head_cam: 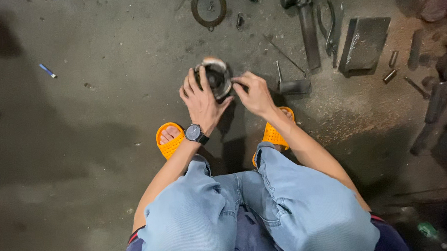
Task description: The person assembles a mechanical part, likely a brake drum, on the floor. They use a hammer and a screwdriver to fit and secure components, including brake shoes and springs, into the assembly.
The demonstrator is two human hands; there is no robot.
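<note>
Round metal part point(214, 78): is being held on the concrete floor point(84, 146), just ahead of the two orange sandals point(170, 140), between both hands.
Left hand point(200, 99): is being wrapped around the part's left side, fingers clasped against its rim; a dark wristwatch point(195, 133) is being worn on this wrist.
Right hand point(255, 93): is being pressed to the part's right edge with fingertips pinched; what is being pinched cannot be told.
Short cylinder point(293, 86): is lying just right of the right hand.
Hammer point(304, 16): is lying further off, beside a dark metal block point(364, 43).
Flat ring gasket point(209, 8): is lying well beyond the part.
</note>
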